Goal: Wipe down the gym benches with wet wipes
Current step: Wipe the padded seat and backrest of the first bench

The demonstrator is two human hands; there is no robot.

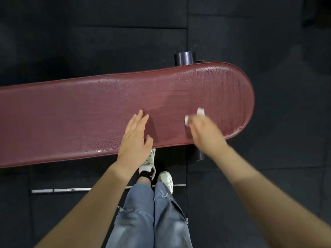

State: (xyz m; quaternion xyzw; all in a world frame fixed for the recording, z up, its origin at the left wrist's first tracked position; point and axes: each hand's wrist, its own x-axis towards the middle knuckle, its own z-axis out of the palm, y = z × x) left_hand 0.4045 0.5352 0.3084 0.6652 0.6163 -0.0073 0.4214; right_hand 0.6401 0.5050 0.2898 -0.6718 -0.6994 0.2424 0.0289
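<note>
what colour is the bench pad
Dark red, maroon-like, with a wet sheen toward its rounded end; the bench pad shows plainly in the head view.

Left hand (137,135) flat on maroon worktop (71,113); blurred right hand (206,131) presses white wipe (200,111) on wet end.

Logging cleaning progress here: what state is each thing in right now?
Bench pad: wet sheen and streaks at its rounded end, duller toward the other end.
Wet wipe: bunched under the right hand, pressed on the pad.
Right hand: grips the wipe, motion-blurred.
Left hand: fingers straight, resting flat on the pad.
</note>
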